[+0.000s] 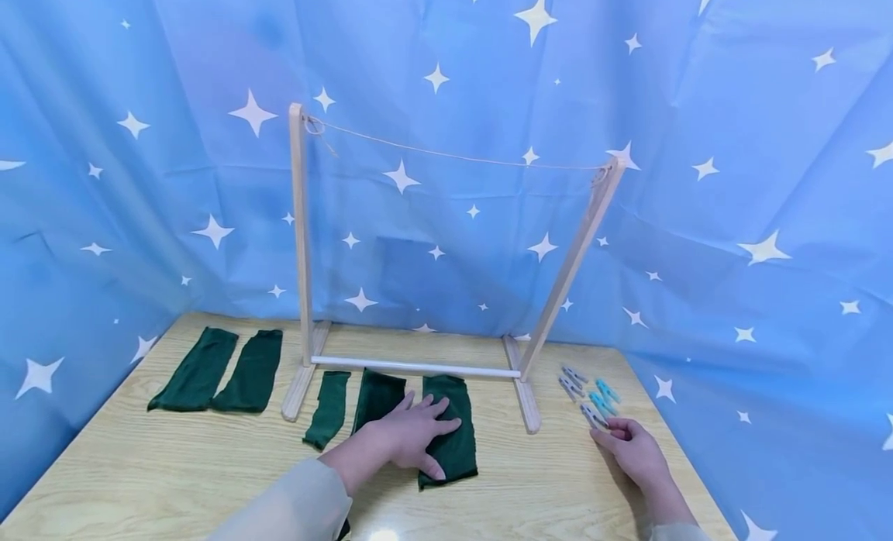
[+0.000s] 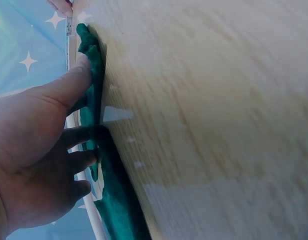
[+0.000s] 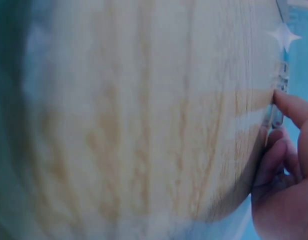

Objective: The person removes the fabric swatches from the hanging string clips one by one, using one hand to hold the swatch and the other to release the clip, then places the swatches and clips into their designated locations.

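Note:
My left hand (image 1: 412, 431) rests with spread fingers on a dark green cloth (image 1: 456, 440) that lies flat on the table. In the left wrist view the thumb and fingertips of the left hand (image 2: 39, 145) touch green fabric (image 2: 94, 65). Partly under the same hand lies another green cloth (image 1: 380, 394), with a narrow green cloth (image 1: 328, 409) to its left. At the right, my right hand (image 1: 636, 452) pinches the near end of a grey clothespin (image 1: 593, 417) between thumb and fingers. Beside it lie turquoise clothespins (image 1: 601, 401) and more grey clothespins (image 1: 572, 380).
A wooden frame (image 1: 301, 239) stands behind the cloths, with a thin string (image 1: 446, 153) tied across its top and a white bar (image 1: 415, 366) low down. Two green cloths (image 1: 251, 370) lie at the far left. A blue star-patterned curtain (image 1: 446, 277) hangs around the wooden table (image 1: 139, 479).

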A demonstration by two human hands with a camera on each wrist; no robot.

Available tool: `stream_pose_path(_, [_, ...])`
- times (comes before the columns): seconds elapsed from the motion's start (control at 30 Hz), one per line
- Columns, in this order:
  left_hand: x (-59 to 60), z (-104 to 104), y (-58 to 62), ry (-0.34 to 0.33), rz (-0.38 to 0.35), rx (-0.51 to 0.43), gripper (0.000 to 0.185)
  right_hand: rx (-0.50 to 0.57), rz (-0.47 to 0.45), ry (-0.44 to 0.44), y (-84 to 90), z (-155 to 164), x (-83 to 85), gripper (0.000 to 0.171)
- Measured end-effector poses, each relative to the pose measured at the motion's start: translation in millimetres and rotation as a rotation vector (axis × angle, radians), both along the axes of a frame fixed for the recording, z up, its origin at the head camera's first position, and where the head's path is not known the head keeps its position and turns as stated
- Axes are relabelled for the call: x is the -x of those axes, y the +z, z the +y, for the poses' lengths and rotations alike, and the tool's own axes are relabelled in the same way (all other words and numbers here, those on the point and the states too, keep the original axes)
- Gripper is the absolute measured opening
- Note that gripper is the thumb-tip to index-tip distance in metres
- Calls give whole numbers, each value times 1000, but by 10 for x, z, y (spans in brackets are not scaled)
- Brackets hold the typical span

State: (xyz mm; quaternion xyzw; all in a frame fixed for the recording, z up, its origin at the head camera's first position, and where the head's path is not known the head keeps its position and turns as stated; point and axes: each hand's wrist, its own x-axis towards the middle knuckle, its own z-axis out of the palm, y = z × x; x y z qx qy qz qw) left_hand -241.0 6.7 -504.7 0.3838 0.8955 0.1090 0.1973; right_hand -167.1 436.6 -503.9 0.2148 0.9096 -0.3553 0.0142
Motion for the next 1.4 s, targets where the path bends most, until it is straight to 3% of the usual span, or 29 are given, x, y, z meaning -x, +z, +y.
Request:
stream_pose_path(0.27, [-16,-89,25,4,1,4,87,12,-2,16,-28,-14,52,75])
stream_pose_path(0.47, [-137,-76,286,11,-19,9,85,-1,-6,20,-6,49,55,75])
stream_pose_path(0.57, [-145,-53,341,6,-33,-13,84,-9,-2,17,7,103,53,76])
stream_pose_path(0.8, [-117,-45,306,-12,-52,-28,83,20,-13,6,-33,163,27,79])
stream_pose_path(1.07, [-162,-51,404,1,-62,-23,85,18,-2,10,-36,165,17,79])
stream_pose_path(1.23, [-160,-123,424,29,-69,-124,83,21,-2,12,-14,119,3,78])
stream_pose_path(1.4, [-239,-397,513,56,-35,-305,77,63,13,-13,46,75,-110,81])
